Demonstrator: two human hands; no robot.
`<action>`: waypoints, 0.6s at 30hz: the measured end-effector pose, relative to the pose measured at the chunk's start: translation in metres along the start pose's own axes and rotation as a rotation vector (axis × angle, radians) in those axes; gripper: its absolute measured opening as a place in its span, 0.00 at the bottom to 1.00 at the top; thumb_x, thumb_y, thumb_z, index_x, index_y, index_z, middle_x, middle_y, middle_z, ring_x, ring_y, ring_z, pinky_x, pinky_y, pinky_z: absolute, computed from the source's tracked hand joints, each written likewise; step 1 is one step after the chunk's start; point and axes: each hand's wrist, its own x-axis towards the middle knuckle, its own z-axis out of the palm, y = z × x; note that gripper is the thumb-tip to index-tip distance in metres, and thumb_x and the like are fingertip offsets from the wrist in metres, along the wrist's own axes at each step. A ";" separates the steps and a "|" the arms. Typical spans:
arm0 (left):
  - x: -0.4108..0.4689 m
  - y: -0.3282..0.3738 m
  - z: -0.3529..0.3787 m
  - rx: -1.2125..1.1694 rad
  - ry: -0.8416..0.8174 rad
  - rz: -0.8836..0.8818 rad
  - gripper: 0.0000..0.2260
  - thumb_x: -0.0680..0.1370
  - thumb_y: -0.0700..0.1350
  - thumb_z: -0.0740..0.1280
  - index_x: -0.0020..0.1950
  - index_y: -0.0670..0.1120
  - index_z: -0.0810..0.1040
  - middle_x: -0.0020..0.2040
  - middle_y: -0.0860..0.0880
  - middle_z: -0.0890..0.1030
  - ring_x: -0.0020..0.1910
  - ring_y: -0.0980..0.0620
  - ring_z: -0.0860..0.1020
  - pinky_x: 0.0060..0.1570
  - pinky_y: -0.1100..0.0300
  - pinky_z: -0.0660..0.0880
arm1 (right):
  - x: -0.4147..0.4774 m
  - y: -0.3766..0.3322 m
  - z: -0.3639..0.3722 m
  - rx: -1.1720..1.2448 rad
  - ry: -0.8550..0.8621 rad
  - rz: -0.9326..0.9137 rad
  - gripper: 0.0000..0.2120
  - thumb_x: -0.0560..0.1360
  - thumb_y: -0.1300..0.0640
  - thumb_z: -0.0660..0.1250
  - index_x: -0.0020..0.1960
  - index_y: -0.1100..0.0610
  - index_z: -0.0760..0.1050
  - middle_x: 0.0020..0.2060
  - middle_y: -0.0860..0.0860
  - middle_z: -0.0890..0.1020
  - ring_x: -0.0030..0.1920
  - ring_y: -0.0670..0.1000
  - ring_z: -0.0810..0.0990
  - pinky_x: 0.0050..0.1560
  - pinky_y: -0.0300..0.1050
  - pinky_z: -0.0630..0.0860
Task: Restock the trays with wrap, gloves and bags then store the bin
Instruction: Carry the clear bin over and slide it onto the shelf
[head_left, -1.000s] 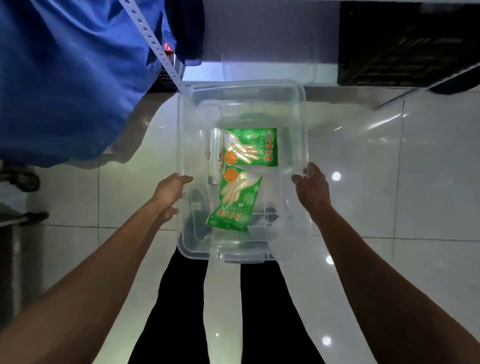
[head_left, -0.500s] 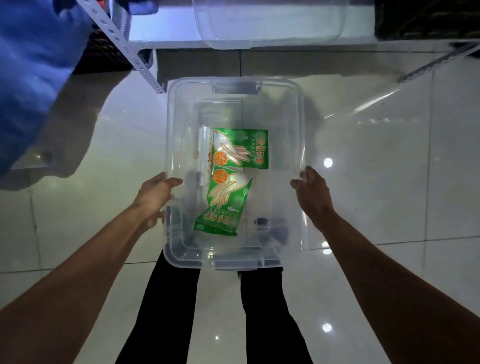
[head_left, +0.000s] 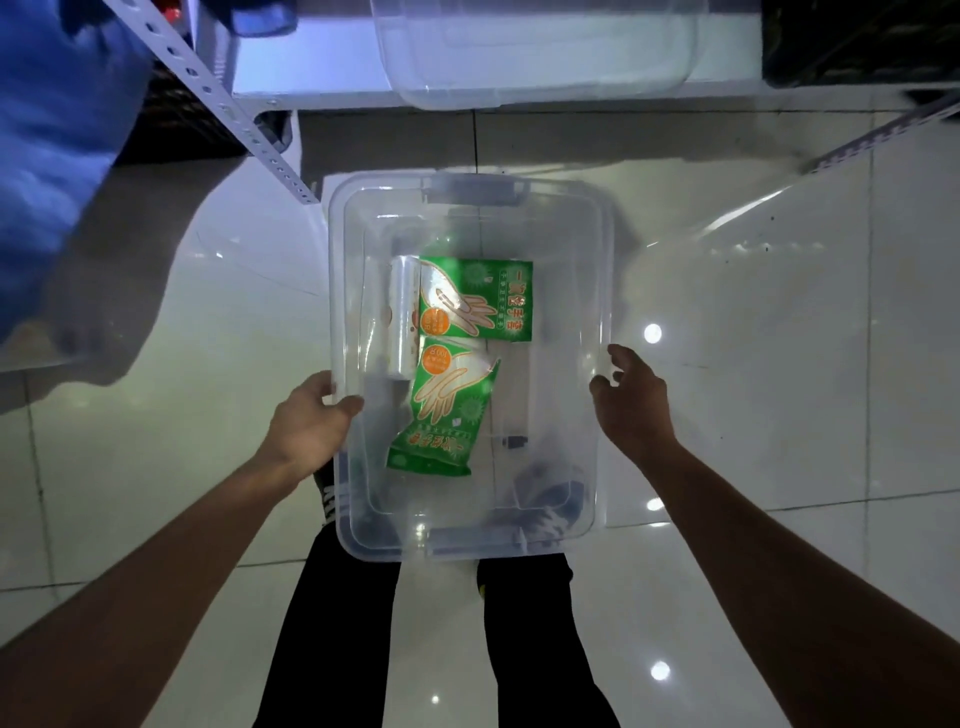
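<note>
A clear plastic bin (head_left: 571, 218) sits low over the tiled floor in front of my legs. Inside it lie two green glove packs, one flat at the back (head_left: 483, 301) and one slanted nearer me (head_left: 447, 421), with a clear roll of wrap (head_left: 402, 317) to their left. My left hand (head_left: 311, 421) grips the bin's left rim, thumb over the edge. My right hand (head_left: 631, 400) is at the right rim with its fingers spread, just off the plastic.
A white shelf (head_left: 322, 67) with another clear bin (head_left: 535, 57) stands ahead. A perforated metal upright (head_left: 228, 104) slants down to the left of the bin. Blue cloth (head_left: 57, 135) hangs at far left. A dark crate (head_left: 857, 41) sits at top right.
The bin has come down and nearer the floor while the view tilted toward the shelf. My right hand's fingers have opened off the right rim. The left hand still holds.
</note>
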 end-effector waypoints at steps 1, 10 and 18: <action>0.004 0.007 -0.003 0.076 0.052 0.062 0.24 0.80 0.47 0.67 0.75 0.47 0.68 0.71 0.46 0.74 0.60 0.46 0.76 0.62 0.54 0.70 | 0.004 -0.008 -0.005 -0.022 0.023 -0.060 0.22 0.78 0.60 0.63 0.72 0.58 0.70 0.68 0.55 0.76 0.68 0.56 0.75 0.65 0.43 0.69; 0.052 0.147 -0.031 0.602 0.261 0.749 0.28 0.78 0.44 0.66 0.77 0.45 0.64 0.76 0.44 0.66 0.74 0.43 0.63 0.69 0.45 0.68 | 0.088 -0.095 -0.058 -0.362 0.211 -0.604 0.25 0.76 0.61 0.65 0.73 0.58 0.69 0.74 0.58 0.68 0.73 0.59 0.67 0.68 0.59 0.71; 0.095 0.236 -0.031 0.987 0.206 0.891 0.32 0.80 0.50 0.61 0.81 0.46 0.51 0.81 0.44 0.53 0.80 0.43 0.51 0.74 0.46 0.59 | 0.158 -0.152 -0.093 -0.524 0.210 -0.679 0.31 0.77 0.59 0.63 0.78 0.54 0.60 0.78 0.58 0.59 0.78 0.58 0.58 0.75 0.56 0.62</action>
